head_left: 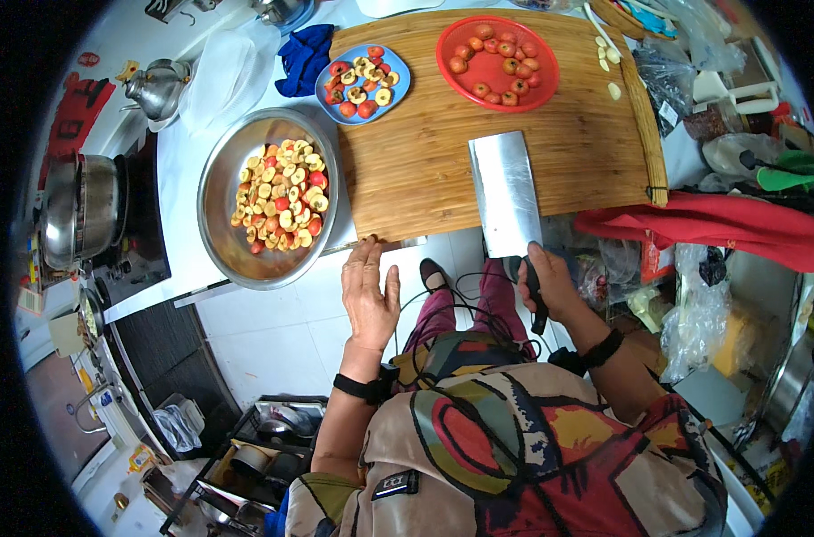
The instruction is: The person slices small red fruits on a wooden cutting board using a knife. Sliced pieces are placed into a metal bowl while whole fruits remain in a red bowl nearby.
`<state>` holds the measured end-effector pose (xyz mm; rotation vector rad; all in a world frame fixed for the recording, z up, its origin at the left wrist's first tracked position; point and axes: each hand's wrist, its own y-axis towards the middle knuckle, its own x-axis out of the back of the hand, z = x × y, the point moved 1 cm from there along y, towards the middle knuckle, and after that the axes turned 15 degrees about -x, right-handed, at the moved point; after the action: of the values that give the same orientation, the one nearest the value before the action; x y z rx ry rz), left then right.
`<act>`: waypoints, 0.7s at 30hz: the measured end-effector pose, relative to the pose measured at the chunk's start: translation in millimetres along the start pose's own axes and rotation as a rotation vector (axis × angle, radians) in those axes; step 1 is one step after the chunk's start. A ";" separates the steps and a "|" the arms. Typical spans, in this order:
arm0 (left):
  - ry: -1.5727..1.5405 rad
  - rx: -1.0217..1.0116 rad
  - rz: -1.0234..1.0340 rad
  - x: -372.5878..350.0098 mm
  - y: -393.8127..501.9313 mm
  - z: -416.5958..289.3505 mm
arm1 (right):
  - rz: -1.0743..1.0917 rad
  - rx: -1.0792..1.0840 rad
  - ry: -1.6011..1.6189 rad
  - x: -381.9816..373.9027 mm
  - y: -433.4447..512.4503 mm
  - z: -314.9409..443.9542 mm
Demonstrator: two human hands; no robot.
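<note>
My right hand [551,278] grips the black handle of a cleaver [506,191], its broad blade lying over the front of the bamboo cutting board [413,174]. At the board's front edge are the fingertips of my left hand [370,295], which holds nothing; its thumb stands apart. Left of the board sits a stainless steel bowl [212,201] of cut hawthorn fruits [286,194]. Cut and red fruits share a blue plate [326,111] on the board's far left corner. Farther right, whole red hawthorns [507,50] lie in a red plastic basket [477,70].
Garlic cloves [613,90] lie near the board's right edge. A blue cloth [305,60] is beyond the bowl. A metal pot [98,208] stands on the stove at left. To the right hang a red cloth [702,225] and plastic bags [695,315]. Cables dangle before my legs.
</note>
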<state>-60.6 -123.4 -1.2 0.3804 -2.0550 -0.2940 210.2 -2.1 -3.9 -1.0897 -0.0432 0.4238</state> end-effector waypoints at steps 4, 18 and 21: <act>-0.011 0.024 -0.024 3.3 -7.1 -0.9 | 0.036 -0.013 -0.095 -4.9 3.8 0.9; 0.017 0.118 -0.094 21.0 -23.2 -10.7 | 0.387 -0.119 -0.245 -63.3 22.8 12.5; 0.000 0.130 -0.111 23.8 -16.6 -13.4 | 0.382 -0.160 -0.274 -65.1 16.0 25.0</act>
<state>-57.6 -148.5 18.3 0.5752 -2.0619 -0.2275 139.4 2.3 5.2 -1.1939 -0.1130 0.9250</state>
